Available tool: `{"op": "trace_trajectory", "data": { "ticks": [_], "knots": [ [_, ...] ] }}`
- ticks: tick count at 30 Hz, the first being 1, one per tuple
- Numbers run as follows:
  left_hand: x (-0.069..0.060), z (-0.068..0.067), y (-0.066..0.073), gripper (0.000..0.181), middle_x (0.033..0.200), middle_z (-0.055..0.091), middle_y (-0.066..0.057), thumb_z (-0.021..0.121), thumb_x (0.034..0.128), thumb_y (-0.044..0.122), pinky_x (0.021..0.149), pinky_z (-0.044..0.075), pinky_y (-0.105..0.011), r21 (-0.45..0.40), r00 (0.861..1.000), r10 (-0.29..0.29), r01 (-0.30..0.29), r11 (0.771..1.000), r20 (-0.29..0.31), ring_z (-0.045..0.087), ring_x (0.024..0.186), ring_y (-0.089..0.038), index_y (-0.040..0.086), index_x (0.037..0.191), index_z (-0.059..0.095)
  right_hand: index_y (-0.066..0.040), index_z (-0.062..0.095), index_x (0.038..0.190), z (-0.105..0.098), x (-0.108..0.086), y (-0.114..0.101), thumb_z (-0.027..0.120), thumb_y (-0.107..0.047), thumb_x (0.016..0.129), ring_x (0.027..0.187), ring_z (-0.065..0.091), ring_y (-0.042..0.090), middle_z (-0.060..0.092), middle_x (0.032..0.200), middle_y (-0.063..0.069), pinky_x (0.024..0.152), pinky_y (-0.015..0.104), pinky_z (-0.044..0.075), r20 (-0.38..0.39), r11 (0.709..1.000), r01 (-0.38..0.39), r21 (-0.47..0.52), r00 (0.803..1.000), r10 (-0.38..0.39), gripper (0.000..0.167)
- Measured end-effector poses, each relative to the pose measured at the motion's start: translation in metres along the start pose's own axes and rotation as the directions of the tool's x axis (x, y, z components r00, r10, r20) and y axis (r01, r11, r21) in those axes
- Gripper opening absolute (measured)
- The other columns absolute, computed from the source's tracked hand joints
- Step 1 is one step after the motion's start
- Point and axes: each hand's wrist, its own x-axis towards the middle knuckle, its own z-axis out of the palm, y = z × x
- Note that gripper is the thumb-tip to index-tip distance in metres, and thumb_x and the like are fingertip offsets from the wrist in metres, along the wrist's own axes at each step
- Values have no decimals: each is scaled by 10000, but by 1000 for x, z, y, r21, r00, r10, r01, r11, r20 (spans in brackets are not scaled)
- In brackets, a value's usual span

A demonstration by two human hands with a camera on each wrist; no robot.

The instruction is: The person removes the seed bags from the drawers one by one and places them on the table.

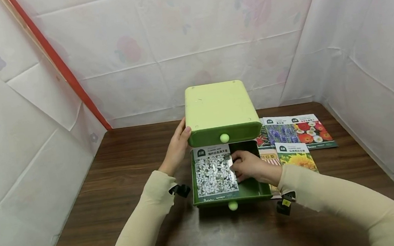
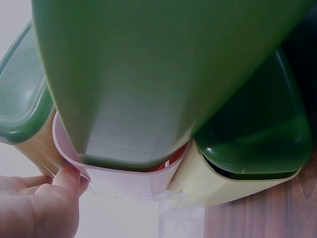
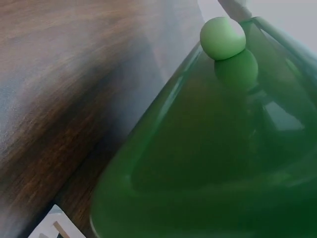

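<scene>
A small drawer cabinet with a pale yellow-green top (image 1: 220, 104) stands at the table's back. Its lower green drawer (image 1: 252, 187) is pulled out, while the upper drawer (image 1: 205, 137) is in. My left hand (image 1: 177, 145) rests against the cabinet's left side, fingers fairly straight, thumb by the front edge. Over the left part of the open drawer lies a seed packet with white flowers (image 1: 214, 173), its bottom edge overlapping the front rim. My right hand (image 1: 253, 167) reaches into the drawer and pinches the packet's right edge with curled fingers; the fingertips are partly hidden.
Right of the cabinet lie several more seed packets, among them a purple-flower one (image 1: 281, 132), a red-and-white-flower one (image 1: 312, 131) and a yellow-flower one (image 1: 297, 157). A round knob (image 1: 233, 205) sticks out from the open drawer's front. White sheeting (image 1: 164, 82) surrounds the wooden table (image 1: 116, 179).
</scene>
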Motion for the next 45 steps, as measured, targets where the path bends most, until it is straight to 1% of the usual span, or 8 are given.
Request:
{"op": "trace_trajectory", "data": {
  "ticks": [4, 11, 15, 18, 25, 33, 40, 45],
  "knots": [
    [0, 0, 1, 646, 1622, 210, 0, 382, 1026, 512, 989, 474, -523, 9, 1000, -4, 4, 1000, -1, 489, 1324, -318, 306, 1580, 122, 67, 369, 1378, -2, -2, -1, 496, -26, 980, 687, 528, 172, 450, 766, 33, 659, 338, 564, 11, 1000, 18, -15, 1000, -17, 428],
    [0, -1, 0, 585, 1600, 266, -18, 352, 1050, 451, 911, 504, -433, 25, 1000, -15, 16, 1000, -3, 547, 1239, -317, 330, 1575, 125, 76, 316, 1432, -10, -7, -7, 490, -48, 1000, 734, 587, 172, 566, 916, 91, 717, 354, 578, 11, 998, 58, -12, 998, -58, 482],
    [-1, -2, 3, 561, 1605, 254, -24, 324, 1068, 380, 867, 498, -451, 28, 1000, -27, 27, 999, -3, 576, 1154, -247, 314, 1580, 105, 93, 241, 1482, -16, -9, -10, 485, -38, 999, 729, 557, 142, 527, 854, 43, 725, 329, 571, 20, 998, 64, 23, 998, -65, 557],
    [-3, 0, 10, 570, 1604, 252, -53, 322, 1070, 346, 839, 475, -487, 29, 999, -35, 35, 999, -3, 583, 1066, -190, 274, 1587, 94, 88, 197, 1510, -20, -11, -12, 483, -33, 1000, 713, 486, 129, 434, 781, -4, 713, 305, 547, 32, 996, 53, 73, 998, -55, 598],
    [-12, 6, 30, 606, 1603, 252, -90, 329, 1066, 358, 865, 472, -438, 54, 999, -48, 48, 997, 2, 578, 1078, -194, 192, 1595, 85, 96, 145, 1528, -34, -21, -12, 464, -69, 1021, 773, 433, 132, 434, 955, 43, 731, 287, 502, 84, 993, 41, 111, 995, -51, 621],
    [-3, 1, 11, 581, 1639, 175, -19, 328, 1070, 345, 943, 456, -353, 24, 999, -33, 33, 999, 1, 466, 1331, -320, 240, 1591, 95, 114, 236, 1483, -41, -49, -13, 491, -80, 1009, 785, 472, 120, 515, 986, 44, 726, 271, 519, 125, 997, 19, 76, 992, -29, 571],
    [2, -1, -1, 595, 1617, 229, 28, 368, 1044, 462, 957, 460, -344, 23, 1000, -16, 17, 1000, -23, 496, 1313, -274, 306, 1576, 153, 97, 301, 1461, -52, -80, -15, 546, -159, 991, 881, 524, 148, 585, 1067, 87, 765, 312, 521, 138, 998, 66, -16, 988, -63, 589],
    [1, 0, 0, 632, 1614, 236, 30, 393, 1020, 526, 914, 484, -310, 27, 999, -12, 13, 1000, -35, 518, 1277, -277, 313, 1573, 172, 89, 327, 1408, -66, -99, -17, 554, -186, 998, 756, 479, 103, 566, 953, 30, 684, 283, 476, 146, 993, 114, -15, 983, -111, 544]
  ]
}}
